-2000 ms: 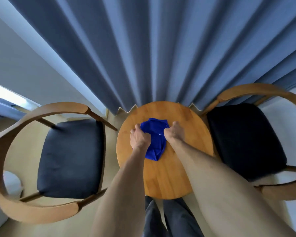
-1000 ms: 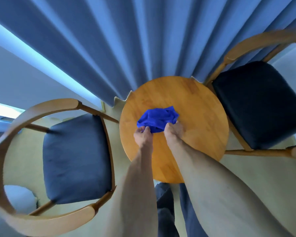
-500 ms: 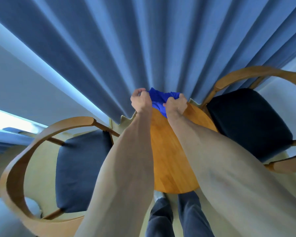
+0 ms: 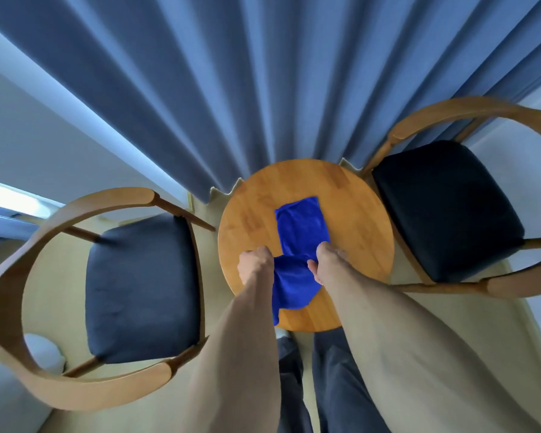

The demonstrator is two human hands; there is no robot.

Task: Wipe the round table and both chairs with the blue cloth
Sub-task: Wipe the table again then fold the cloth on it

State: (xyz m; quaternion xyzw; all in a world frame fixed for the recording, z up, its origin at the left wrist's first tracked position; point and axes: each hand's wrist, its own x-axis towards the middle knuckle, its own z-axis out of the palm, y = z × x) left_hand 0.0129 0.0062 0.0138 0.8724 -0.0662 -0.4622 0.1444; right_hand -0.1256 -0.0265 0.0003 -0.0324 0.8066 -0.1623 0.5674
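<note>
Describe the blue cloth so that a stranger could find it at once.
Find the round wooden table before the blue curtain, between two chairs. The blue cloth lies stretched across it, held by the left hand and right hand. Its vivid blue is brightest.

text: none legible | labels: none | signs: none

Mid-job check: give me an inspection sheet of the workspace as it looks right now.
Surface: round wooden table, top bare apart from the cloth.
Job's things: blue cloth spread on the table, near end bunched; left chair and right chair flank the table.
Clutter: nothing seen.
Grips: left hand and right hand each hold the cloth's near end.
Cables: nothing seen.
Surroundings: blue curtain behind; white object on the floor under the left chair.
</note>
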